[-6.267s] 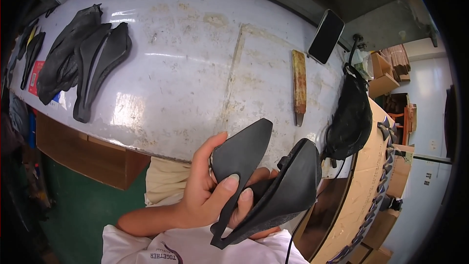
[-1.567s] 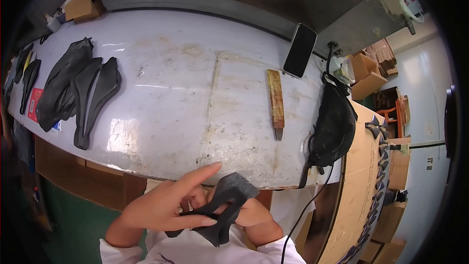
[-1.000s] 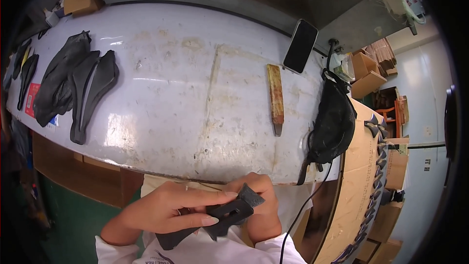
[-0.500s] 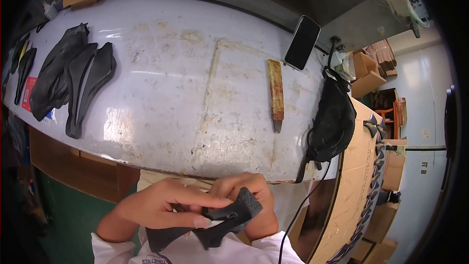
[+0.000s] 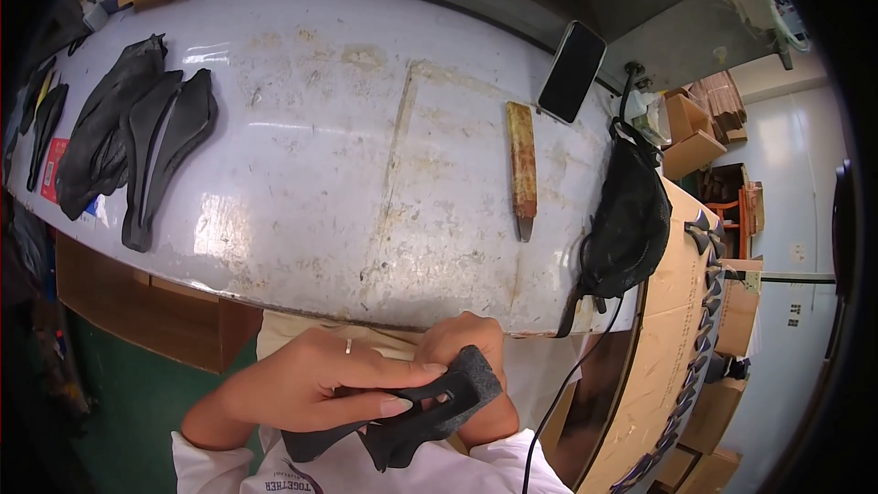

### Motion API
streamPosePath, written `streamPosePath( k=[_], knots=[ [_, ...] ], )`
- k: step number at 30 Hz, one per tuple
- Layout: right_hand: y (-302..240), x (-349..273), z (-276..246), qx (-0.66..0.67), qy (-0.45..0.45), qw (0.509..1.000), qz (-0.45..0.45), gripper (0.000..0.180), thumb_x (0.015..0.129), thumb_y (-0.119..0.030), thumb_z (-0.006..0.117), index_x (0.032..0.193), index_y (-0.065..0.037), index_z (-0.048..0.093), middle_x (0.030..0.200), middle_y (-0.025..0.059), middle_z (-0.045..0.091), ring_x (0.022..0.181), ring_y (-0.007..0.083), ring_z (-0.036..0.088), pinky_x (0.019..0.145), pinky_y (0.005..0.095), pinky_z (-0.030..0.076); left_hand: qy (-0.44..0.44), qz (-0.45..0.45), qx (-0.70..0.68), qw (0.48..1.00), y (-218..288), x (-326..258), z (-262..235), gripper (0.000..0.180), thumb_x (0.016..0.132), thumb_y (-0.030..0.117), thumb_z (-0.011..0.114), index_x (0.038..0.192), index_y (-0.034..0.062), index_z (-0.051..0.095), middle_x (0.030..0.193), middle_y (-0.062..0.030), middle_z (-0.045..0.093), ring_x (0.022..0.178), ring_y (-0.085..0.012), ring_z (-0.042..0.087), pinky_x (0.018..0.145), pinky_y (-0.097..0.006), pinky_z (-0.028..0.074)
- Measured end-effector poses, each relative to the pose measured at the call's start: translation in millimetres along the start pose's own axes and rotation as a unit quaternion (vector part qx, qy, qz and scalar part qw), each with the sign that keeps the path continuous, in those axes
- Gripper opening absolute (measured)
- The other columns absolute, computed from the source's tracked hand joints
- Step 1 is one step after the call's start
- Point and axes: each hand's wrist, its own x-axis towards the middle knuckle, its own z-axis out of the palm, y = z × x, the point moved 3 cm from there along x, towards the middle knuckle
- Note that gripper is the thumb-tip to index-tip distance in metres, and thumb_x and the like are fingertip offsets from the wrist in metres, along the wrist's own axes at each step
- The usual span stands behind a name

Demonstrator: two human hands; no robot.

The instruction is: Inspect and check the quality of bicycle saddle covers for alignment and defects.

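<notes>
In front of my body, beyond the table's near edge, a black bicycle saddle cover is held up in both hands. It is soft and curved, with a slot through it and a fuzzy grey face at its right end. My left hand, with a ring on one finger, is closed on it, thumb and forefinger pressing along the slot's edge. Behind the right end, my right hand is closed round the cover; most of its fingers are hidden.
Several black saddle covers lie on the white table at the left. A worn yellow-brown flat tool, a phone and a black cloth bag are on the right. Beside the table, several dark pieces line a cardboard sheet.
My left thumb and forefinger have shifted slightly right along the cover. Its right end has moved a little right and tilted. The table's things appear slightly higher in view.
</notes>
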Motion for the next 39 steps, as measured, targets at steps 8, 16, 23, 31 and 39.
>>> streamPosePath(
  k=[8,16,23,31,39],
  knots=[
    [0.9,-5.1,16.0,0.084,0.045,0.995,0.003,0.017,0.079,-0.010,0.076,0.073,0.003,0.067,0.066,0.0130,0.067,0.054,0.0228,0.065,0.051,0.0299,0.048,0.029,0.060,0.223,0.972,13.9,0.0,4.3,0.043,0.080,0.007,0.077,0.123,0.0094,0.069,0.056,-0.0041,0.046,0.045,-0.0132,0.046,0.043,-0.027,0.037],
    [2.7,-14.0,18.8,0.220,0.145,0.956,-0.128,0.016,0.083,-0.013,0.072,0.076,0.000,0.066,0.070,0.0163,0.068,0.049,0.0261,0.062,0.049,0.0328,0.051,0.004,0.030,0.102,0.994,2.6,2.0,0.3,0.048,0.084,0.007,0.074,0.130,0.0027,0.062,0.069,-0.0079,0.063,0.052,-0.0143,0.055,0.049,-0.026,0.042],
    [-4.3,-1.1,12.4,0.046,0.025,0.994,0.099,0.022,0.068,0.003,0.084,0.076,0.002,0.063,0.073,0.0120,0.068,0.062,0.0170,0.066,0.053,0.0274,0.050,0.007,-0.005,0.077,0.997,-3.5,-8.6,-2.3,0.049,0.089,0.010,0.069,0.136,0.0054,0.057,0.101,-0.0125,0.072,0.067,-0.0215,0.064,0.061,-0.029,0.050],
    [-10.2,-0.7,21.8,0.093,0.102,0.979,0.149,0.035,0.056,-0.001,0.089,0.083,0.007,0.068,0.070,0.0136,0.070,0.058,0.0166,0.066,0.050,0.0260,0.048,0.022,-0.004,0.074,0.997,-1.3,-5.9,0.0,0.045,0.089,0.008,0.068,0.134,0.0055,0.059,0.095,-0.0129,0.071,0.069,-0.0196,0.065,0.064,-0.028,0.050],
    [-21.6,2.0,6.4,0.147,-0.115,0.881,0.434,0.050,0.056,-0.006,0.088,0.099,0.006,0.066,0.064,0.0063,0.065,0.058,0.0100,0.059,0.050,0.0216,0.041,0.000,-0.042,-0.034,0.999,-0.5,-9.6,-8.3,0.045,0.085,0.001,0.070,0.129,0.0012,0.062,0.082,-0.0112,0.069,0.060,-0.0115,0.057,0.053,-0.024,0.041]
  ],
)
